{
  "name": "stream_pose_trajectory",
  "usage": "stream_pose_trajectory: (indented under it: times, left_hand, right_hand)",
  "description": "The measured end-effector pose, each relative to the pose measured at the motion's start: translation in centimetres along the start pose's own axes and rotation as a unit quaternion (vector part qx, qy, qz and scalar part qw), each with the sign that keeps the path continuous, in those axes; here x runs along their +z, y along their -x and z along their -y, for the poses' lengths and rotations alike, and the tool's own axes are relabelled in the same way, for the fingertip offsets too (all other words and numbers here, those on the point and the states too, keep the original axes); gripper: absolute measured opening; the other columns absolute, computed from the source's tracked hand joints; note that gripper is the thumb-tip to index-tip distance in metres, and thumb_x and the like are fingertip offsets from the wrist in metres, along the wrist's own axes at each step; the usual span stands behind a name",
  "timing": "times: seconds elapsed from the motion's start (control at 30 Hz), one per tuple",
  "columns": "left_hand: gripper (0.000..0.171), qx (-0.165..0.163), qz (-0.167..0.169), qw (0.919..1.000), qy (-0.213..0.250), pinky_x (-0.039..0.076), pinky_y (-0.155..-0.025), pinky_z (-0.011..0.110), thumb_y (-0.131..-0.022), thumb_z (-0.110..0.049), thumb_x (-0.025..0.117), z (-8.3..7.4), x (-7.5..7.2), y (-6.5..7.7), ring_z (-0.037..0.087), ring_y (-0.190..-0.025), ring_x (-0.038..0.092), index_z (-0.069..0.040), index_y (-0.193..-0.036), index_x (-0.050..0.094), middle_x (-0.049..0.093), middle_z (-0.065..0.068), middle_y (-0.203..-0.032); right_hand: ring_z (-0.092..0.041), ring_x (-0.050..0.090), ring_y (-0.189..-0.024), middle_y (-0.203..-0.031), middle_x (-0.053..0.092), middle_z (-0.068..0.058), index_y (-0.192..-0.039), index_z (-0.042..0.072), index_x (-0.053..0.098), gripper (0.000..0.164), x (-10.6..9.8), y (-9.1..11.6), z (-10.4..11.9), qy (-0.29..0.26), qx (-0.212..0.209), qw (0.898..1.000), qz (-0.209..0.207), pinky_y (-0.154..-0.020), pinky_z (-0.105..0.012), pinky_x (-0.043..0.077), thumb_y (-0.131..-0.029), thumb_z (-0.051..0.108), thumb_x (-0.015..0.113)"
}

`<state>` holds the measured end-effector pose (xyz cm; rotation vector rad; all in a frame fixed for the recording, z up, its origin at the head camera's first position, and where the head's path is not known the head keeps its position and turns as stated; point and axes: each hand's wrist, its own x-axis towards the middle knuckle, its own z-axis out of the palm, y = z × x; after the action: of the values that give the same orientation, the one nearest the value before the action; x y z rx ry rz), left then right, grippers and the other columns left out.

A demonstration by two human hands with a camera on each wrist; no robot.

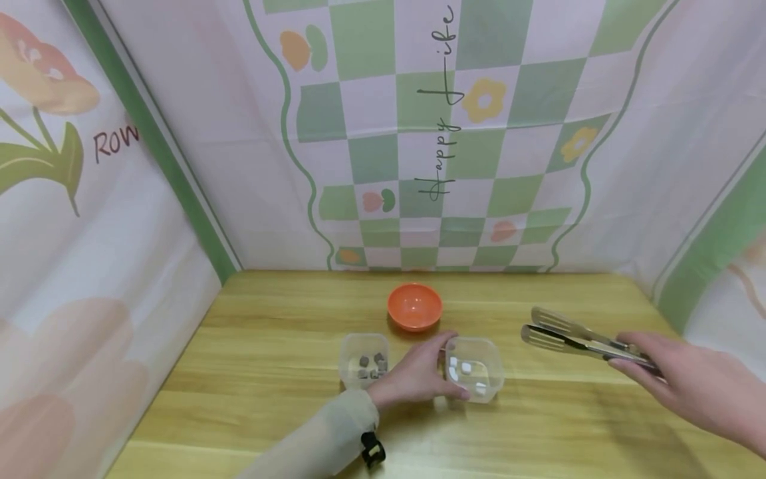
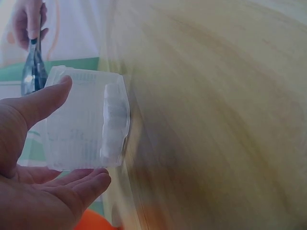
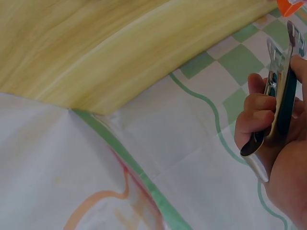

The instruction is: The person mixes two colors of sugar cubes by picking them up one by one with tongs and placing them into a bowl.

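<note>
My left hand (image 1: 415, 374) grips a clear plastic container (image 1: 492, 356) by its side, thumb at the near edge and fingers at the far edge. Several white cubes (image 1: 466, 368) lie in its bottom. The left wrist view shows the thumb and fingers on opposite walls of the container (image 2: 79, 124), its base close to the table. On the right, my right hand (image 1: 682, 379) holds metal tongs (image 1: 589, 344) above the table. Their slotted tips point left, slightly apart with nothing between them. The right wrist view shows fingers wrapped around the tongs (image 3: 286, 96).
A second clear container (image 1: 353, 346) with several dark grey cubes (image 1: 364, 361) stands left of the left hand, partly hidden by it. Behind both containers sits an orange bowl (image 1: 415, 307). The wooden table (image 1: 269, 332) meets patterned cloth walls (image 1: 257, 199) at its back and sides.
</note>
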<state>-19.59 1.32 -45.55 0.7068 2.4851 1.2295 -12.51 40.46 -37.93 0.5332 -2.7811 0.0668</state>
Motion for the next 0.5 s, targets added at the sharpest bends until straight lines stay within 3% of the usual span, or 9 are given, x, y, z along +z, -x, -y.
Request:
stream_pose_trajectory:
  times: [0.27, 0.5]
  left_hand:
    - [0.110, 0.002, 0.004, 1.0000, 0.003, 0.044, -0.114, 0.041, -0.073, -0.035, 0.098, 0.0, 0.0, -0.1, 0.015, -0.131, 0.056, -0.015, -0.162, 0.038, 0.056, -0.002, -0.151]
    - [0.109, 0.002, 0.006, 1.0000, 0.007, 0.044, -0.115, 0.040, -0.073, -0.033, 0.099, 0.1, -0.1, -0.1, 0.014, -0.129, 0.057, -0.014, -0.162, 0.038, 0.057, -0.002, -0.150]
  right_hand:
    - [0.002, 0.047, -0.067, -0.088, 0.069, 0.006, -0.111, 0.012, 0.068, 0.032, -0.9, -0.1, 1.3, -0.019, 0.007, 1.000, -0.021, -0.050, -0.034, 0.044, -0.088, 0.028, 0.083]
    - [0.003, 0.043, -0.063, -0.082, 0.065, 0.013, -0.106, 0.018, 0.070, 0.027, -1.5, -0.1, 2.3, -0.018, 0.010, 0.999, -0.034, -0.047, -0.032, 0.039, -0.085, 0.027, 0.084]
